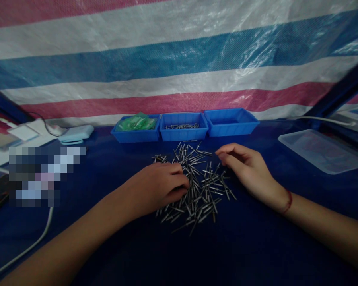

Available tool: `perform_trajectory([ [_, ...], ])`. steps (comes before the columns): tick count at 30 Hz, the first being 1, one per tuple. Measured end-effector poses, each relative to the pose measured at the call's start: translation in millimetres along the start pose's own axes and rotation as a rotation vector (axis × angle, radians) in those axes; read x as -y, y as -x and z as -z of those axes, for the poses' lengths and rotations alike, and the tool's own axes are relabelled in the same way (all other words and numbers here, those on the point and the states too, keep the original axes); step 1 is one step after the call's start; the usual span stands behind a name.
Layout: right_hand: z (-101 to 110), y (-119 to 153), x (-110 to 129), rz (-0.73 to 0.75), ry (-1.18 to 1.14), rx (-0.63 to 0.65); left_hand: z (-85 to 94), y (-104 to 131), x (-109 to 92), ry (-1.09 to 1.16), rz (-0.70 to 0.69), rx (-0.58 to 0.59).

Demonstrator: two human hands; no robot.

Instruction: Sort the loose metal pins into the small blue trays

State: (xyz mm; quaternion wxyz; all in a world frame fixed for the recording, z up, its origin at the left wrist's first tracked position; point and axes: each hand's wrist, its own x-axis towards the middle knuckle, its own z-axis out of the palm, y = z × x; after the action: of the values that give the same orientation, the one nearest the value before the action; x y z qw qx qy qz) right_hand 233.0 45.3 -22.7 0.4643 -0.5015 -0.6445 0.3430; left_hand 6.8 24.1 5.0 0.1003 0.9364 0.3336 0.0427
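Striped sheeting [179, 59] backs a blue worktop [197, 258], with a heap of metal pins [193, 174] between two hands

The heap lies loose on the worktop, its pins crossing at all angles; that thin spread probably makes single ones easier to reach. Over its left side, the left hand [162, 184] has its fingers curled down among the pins, though whether they grip any cannot be told. At its right edge, the right hand [253, 171] holds its fingers bent, thumb and forefinger near each other; whether a pin is between them is unclear.

Just beyond the heap, the middle tray [184, 134] holds similar pins, flanked by the left tray [135, 136] with green packets [139, 122] and the right tray [234, 130]. Their row seems placed for short reaches from either hand. Well to the heap's right lies a translucent plastic piece [325, 153]; far to its left, a light-blue case [76, 134].
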Motion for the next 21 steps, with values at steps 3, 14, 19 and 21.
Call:
perform_trajectory([
  [3, -0.4, -0.6, -1.0, -0.007, 0.0, 0.007, -1.5, -1.3, -1.6, 0.03, 0.02, 0.01],
  [14, -0.2, 0.2, -2.1, -0.009, 0.012, 0.001, -5.5, -2.6, -7.0, 0.084, 0.026, -0.002],
  [19, 0.1, 0.5, -2.1, -0.002, 0.017, 0.005, -4.7, -3.5, -5.7, 0.109, 0.011, -0.015],
  [21, 0.1, 0.5, -1.5, 0.001, 0.024, 0.007, -4.4, -3.2, -5.6, 0.128, 0.0, -0.033],
])
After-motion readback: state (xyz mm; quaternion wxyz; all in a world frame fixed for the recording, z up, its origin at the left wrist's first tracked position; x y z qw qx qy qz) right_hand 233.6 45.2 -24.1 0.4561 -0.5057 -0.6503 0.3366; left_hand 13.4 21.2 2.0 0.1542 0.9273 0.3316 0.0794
